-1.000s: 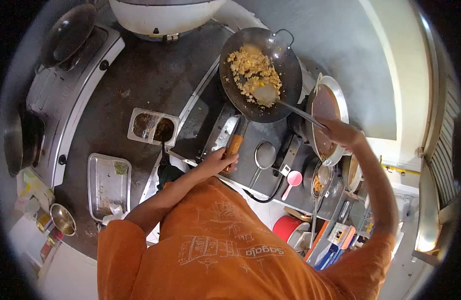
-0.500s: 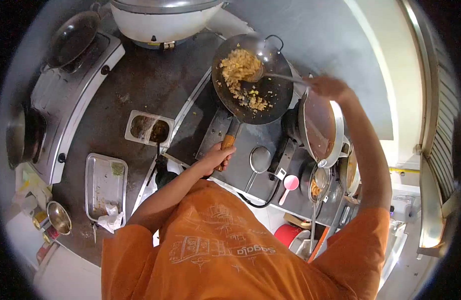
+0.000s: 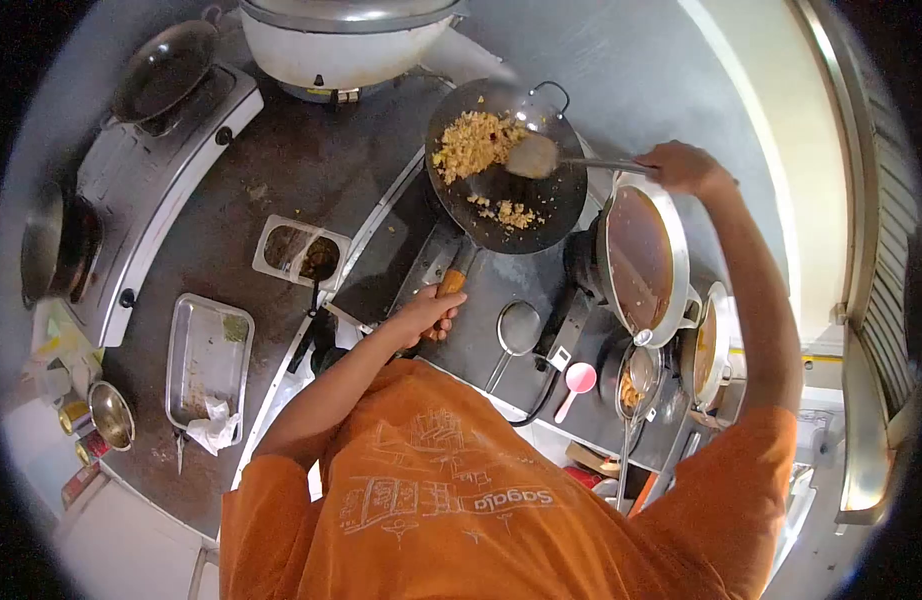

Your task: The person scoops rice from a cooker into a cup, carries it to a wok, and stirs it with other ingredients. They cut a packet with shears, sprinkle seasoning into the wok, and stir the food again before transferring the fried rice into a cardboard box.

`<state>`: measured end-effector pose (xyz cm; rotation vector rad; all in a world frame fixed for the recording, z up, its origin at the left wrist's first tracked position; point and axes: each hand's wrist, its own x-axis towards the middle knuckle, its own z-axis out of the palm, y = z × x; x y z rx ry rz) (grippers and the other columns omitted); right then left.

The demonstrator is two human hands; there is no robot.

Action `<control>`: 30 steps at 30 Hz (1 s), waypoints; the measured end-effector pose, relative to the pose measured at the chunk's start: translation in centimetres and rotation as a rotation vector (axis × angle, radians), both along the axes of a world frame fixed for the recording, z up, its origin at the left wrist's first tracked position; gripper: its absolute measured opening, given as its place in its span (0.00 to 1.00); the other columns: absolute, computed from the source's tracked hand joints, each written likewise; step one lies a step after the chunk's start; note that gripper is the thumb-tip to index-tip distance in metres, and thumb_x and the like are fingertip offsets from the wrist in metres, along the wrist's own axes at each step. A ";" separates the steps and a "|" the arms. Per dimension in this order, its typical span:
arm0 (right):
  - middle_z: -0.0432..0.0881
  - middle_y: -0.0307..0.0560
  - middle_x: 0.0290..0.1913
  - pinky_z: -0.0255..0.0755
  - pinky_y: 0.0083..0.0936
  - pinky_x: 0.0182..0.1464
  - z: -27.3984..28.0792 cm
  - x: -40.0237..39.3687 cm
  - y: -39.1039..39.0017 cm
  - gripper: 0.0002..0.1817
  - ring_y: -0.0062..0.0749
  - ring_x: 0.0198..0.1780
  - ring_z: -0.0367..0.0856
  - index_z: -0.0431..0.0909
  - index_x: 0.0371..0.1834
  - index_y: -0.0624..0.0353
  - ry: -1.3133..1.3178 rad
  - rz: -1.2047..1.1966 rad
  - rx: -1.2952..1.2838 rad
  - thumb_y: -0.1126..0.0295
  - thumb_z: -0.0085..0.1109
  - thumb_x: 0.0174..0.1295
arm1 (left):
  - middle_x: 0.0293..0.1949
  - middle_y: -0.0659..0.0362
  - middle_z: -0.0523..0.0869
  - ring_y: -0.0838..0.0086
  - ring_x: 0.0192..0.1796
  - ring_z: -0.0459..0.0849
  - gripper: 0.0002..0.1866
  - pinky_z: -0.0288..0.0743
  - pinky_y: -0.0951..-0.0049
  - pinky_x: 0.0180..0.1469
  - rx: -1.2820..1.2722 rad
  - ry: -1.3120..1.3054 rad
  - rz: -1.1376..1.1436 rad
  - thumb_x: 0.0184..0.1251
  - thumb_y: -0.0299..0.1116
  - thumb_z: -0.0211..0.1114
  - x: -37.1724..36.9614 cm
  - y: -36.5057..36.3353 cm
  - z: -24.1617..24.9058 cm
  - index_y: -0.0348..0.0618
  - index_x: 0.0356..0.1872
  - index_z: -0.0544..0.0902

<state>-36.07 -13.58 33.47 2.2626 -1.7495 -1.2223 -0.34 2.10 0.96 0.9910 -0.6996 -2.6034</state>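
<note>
A dark wok (image 3: 516,225) sits over the stove, its wooden handle (image 3: 453,281) pointing toward my body. My left hand (image 3: 427,314) is closed around that handle. Fried rice (image 3: 471,145) is heaped on the wok's left side, with a smaller patch below it. My right hand (image 3: 681,167) grips the long handle of a metal wok spatula (image 3: 533,157), whose broad blade hangs over the middle of the wok, beside the heap.
Right of the wok stands a large pot of brown liquid (image 3: 641,245). A strainer (image 3: 519,327) and pink scoop (image 3: 580,378) lie nearer me. Leftward are a two-part container (image 3: 301,252), a metal tray (image 3: 188,350) and another stove (image 3: 171,200). A big white cooker (image 3: 346,50) stands behind.
The spatula blade has come away from the rice toward the right and now shows its broad face. The rice heap has shifted lower and left. My left hand keeps the wok handle.
</note>
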 end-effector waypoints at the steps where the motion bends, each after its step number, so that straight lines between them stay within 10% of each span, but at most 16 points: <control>1: 0.85 0.55 0.47 0.75 0.42 0.55 1.4 0.0 0.0 0.20 0.50 0.50 0.82 0.84 0.56 0.47 0.117 0.006 0.024 0.57 0.60 0.61 | 0.27 0.69 0.73 0.86 0.22 0.71 0.15 0.68 0.81 0.20 0.010 -0.001 0.008 0.69 0.43 0.67 0.0 -0.1 0.1 0.51 0.43 0.71; 4: 0.86 0.52 0.39 0.79 0.40 0.44 5.2 2.1 2.9 0.19 0.44 0.38 0.85 0.86 0.53 0.46 0.110 -0.045 0.273 0.58 0.61 0.60 | 0.27 0.69 0.73 0.86 0.22 0.72 0.14 0.68 0.80 0.20 0.012 0.014 0.006 0.69 0.43 0.67 0.0 -0.1 0.2 0.51 0.43 0.71; 6: 0.84 0.43 0.30 0.70 0.25 0.18 4.9 6.2 5.8 0.20 0.22 0.19 0.74 0.85 0.57 0.44 -0.066 -0.545 0.272 0.57 0.61 0.62 | 0.27 0.69 0.73 0.86 0.22 0.71 0.14 0.68 0.80 0.20 0.023 0.020 0.010 0.69 0.43 0.67 0.1 -0.1 0.2 0.51 0.43 0.71; 7: 0.82 0.39 0.27 0.65 0.22 0.16 2.1 3.1 7.2 0.23 0.20 0.17 0.69 0.81 0.61 0.45 -0.287 -0.645 0.283 0.55 0.61 0.63 | 0.27 0.69 0.73 0.86 0.21 0.71 0.14 0.67 0.80 0.20 0.029 0.027 0.010 0.69 0.43 0.67 0.1 -0.1 0.3 0.51 0.44 0.71; 8: 0.76 0.36 0.22 0.62 0.22 0.16 -3.4 -2.4 8.4 0.26 0.19 0.17 0.66 0.78 0.65 0.47 -0.766 -0.138 0.418 0.55 0.62 0.63 | 0.27 0.69 0.73 0.86 0.21 0.71 0.14 0.67 0.80 0.20 0.030 0.029 0.012 0.69 0.43 0.67 0.2 -0.1 0.1 0.51 0.44 0.71; 9: 0.70 0.33 0.20 0.58 0.22 0.14 -5.3 -2.3 11.1 0.28 0.19 0.17 0.64 0.72 0.70 0.47 -0.981 -1.128 0.546 0.56 0.59 0.67 | 0.27 0.69 0.72 0.86 0.22 0.71 0.13 0.67 0.80 0.20 0.031 0.044 0.006 0.70 0.43 0.67 0.1 -0.1 -0.1 0.51 0.41 0.71; 10: 0.64 0.30 0.18 0.54 0.21 0.13 -8.7 3.4 12.3 0.28 0.18 0.14 0.60 0.67 0.73 0.45 -0.749 -0.749 0.208 0.60 0.57 0.70 | 0.27 0.69 0.72 0.86 0.22 0.71 0.13 0.67 0.81 0.21 0.033 0.060 0.000 0.70 0.44 0.66 0.1 0.0 -0.3 0.51 0.39 0.71; 11: 0.63 0.29 0.17 0.52 0.22 0.13 -9.8 8.6 13.3 0.29 0.18 0.13 0.58 0.62 0.75 0.43 -0.874 -1.102 0.157 0.61 0.55 0.72 | 0.27 0.69 0.72 0.86 0.22 0.71 0.13 0.67 0.81 0.21 0.034 0.061 -0.002 0.70 0.44 0.66 0.0 0.1 -0.4 0.51 0.39 0.71; 16: 0.65 0.31 0.19 0.56 0.23 0.14 -22.1 16.2 15.8 0.26 0.19 0.13 0.60 0.65 0.75 0.45 -1.301 -1.201 -0.368 0.61 0.52 0.74 | 0.27 0.69 0.72 0.84 0.22 0.71 0.14 0.68 0.80 0.20 0.034 0.037 0.023 0.70 0.44 0.67 0.0 0.1 -0.2 0.50 0.38 0.71; 19: 0.64 0.31 0.20 0.55 0.19 0.12 -20.6 17.1 16.4 0.25 0.17 0.13 0.59 0.64 0.74 0.42 -1.940 -1.652 -0.222 0.57 0.50 0.75 | 0.27 0.68 0.72 0.84 0.23 0.71 0.14 0.68 0.79 0.19 0.011 -0.022 -0.011 0.70 0.44 0.66 0.0 -0.2 0.0 0.50 0.38 0.71; 21: 0.63 0.30 0.20 0.53 0.15 0.10 -18.6 13.9 16.9 0.22 0.14 0.12 0.57 0.65 0.71 0.39 -2.473 -1.838 0.335 0.53 0.46 0.76 | 0.27 0.68 0.72 0.84 0.23 0.71 0.14 0.68 0.79 0.19 0.013 0.003 -0.017 0.70 0.45 0.66 0.0 -0.2 -0.4 0.50 0.38 0.71; 24: 0.64 0.33 0.20 0.51 0.15 0.08 -12.4 12.1 16.9 0.21 0.13 0.11 0.54 0.66 0.70 0.36 -1.975 -1.807 0.025 0.52 0.44 0.76 | 0.26 0.68 0.71 0.84 0.22 0.71 0.14 0.68 0.79 0.19 0.025 0.026 -0.019 0.70 0.44 0.65 0.1 -0.2 0.1 0.50 0.37 0.71; 28: 0.77 0.49 0.24 0.65 0.26 0.13 -12.5 2.3 19.8 0.28 0.28 0.13 0.70 0.57 0.77 0.43 -1.057 -1.150 -0.289 0.57 0.47 0.75 | 0.25 0.68 0.72 0.84 0.21 0.71 0.13 0.68 0.78 0.18 0.039 0.048 -0.025 0.71 0.44 0.64 0.4 -0.5 0.5 0.50 0.37 0.71; 30: 0.85 0.55 0.37 0.71 0.26 0.20 -20.6 -4.5 19.6 0.24 0.28 0.18 0.77 0.65 0.72 0.45 -0.377 0.173 -0.318 0.60 0.46 0.75 | 0.25 0.68 0.72 0.84 0.21 0.71 0.14 0.67 0.78 0.19 0.052 0.072 -0.022 0.71 0.44 0.64 0.0 -0.2 -0.1 0.50 0.39 0.70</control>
